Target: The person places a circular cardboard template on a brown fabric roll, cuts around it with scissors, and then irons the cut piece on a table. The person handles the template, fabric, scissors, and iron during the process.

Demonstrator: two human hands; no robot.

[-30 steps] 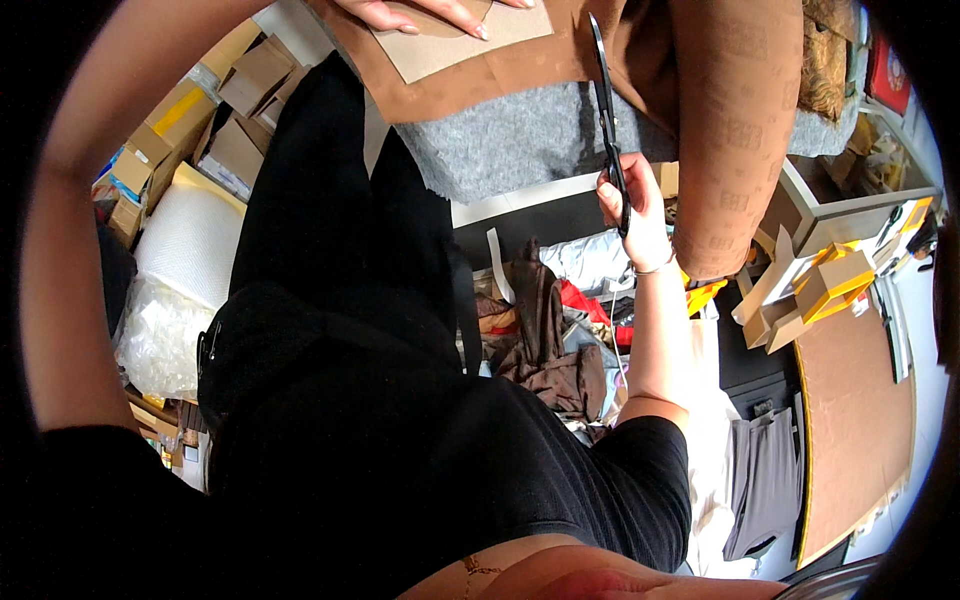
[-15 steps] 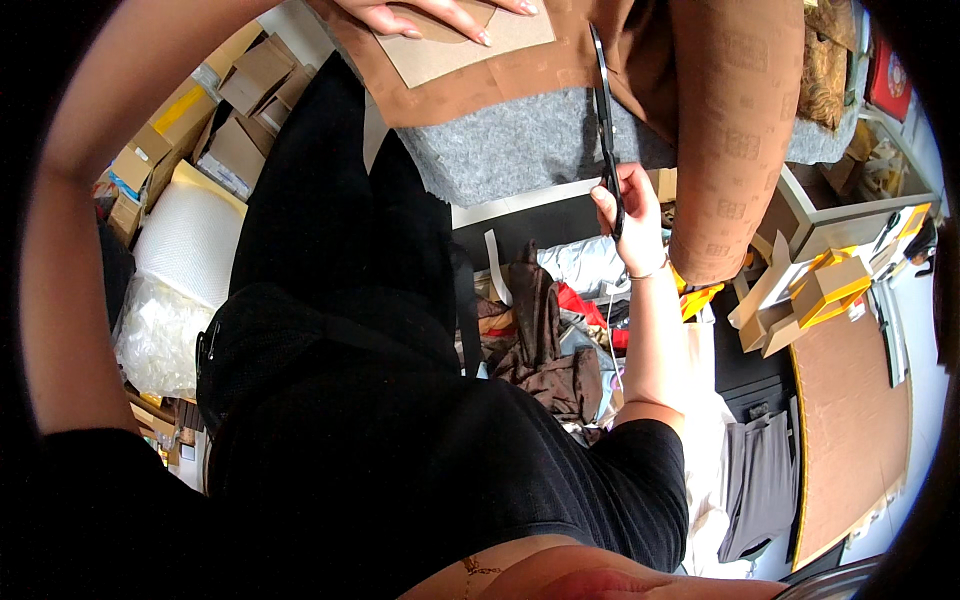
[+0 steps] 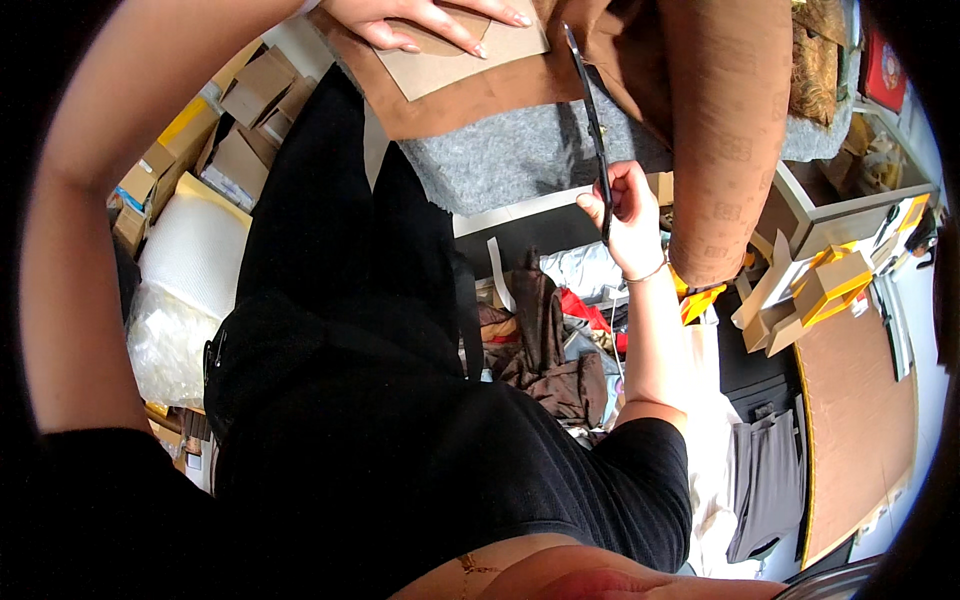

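My left hand (image 3: 432,24) lies flat, fingers spread, on a stiff beige card piece (image 3: 430,72) at the top of the view. Under the card is brown patterned cloth (image 3: 418,118), which rests on a thick grey felt pad (image 3: 500,150). A black pair of scissors (image 3: 597,140) is held in my right hand (image 3: 634,222), its fingers wrapped round the handles. The blades look closed together and point away over the edge of the cloth, right of the card. I cannot tell whether they touch it.
More of the brown cloth hangs in a thick fold (image 3: 728,150) close right of my right hand. Crumpled fabrics (image 3: 550,340) lie below the table edge. Cardboard boxes (image 3: 258,85) and bubble wrap (image 3: 195,245) stand left; an open drawer (image 3: 850,210) is at right.
The scissors have tilted, their tip swinging left toward the card, and my right hand has turned slightly with them. My left hand stays on the card; the whole view has shifted a little.
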